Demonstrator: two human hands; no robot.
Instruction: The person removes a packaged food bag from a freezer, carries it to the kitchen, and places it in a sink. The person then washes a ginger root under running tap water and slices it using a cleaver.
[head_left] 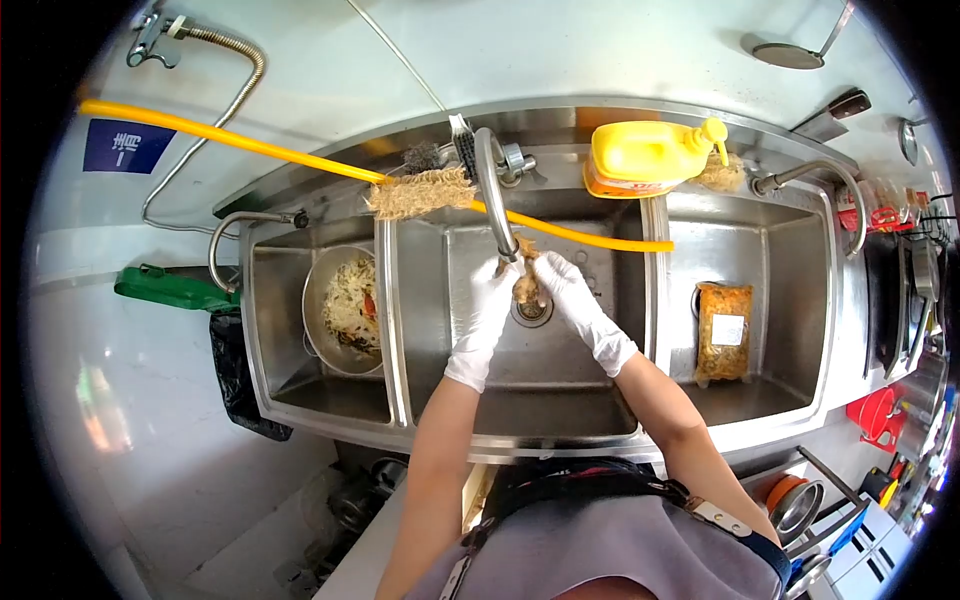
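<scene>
Both hands wear white gloves and meet under the curved metal faucet [490, 190] over the middle sink basin [470, 345]. My left hand [490, 310] is closed on the left side of a light brown, lumpy item [525, 288], which I cannot identify. On its right side, my right hand [572, 298] grips the same item. The item hangs above the round drain [532, 312], right below the faucet's mouth. Parts of it are hidden by the gloved fingers.
A yellow hose [590, 238] crosses the middle basin, and a tan scrubbing pad [422, 193] lies at its back edge. The left basin holds a pot of food scraps [345, 305]. A sealed food bag [724, 330] lies in the right basin. Behind stands a yellow jug [645, 158].
</scene>
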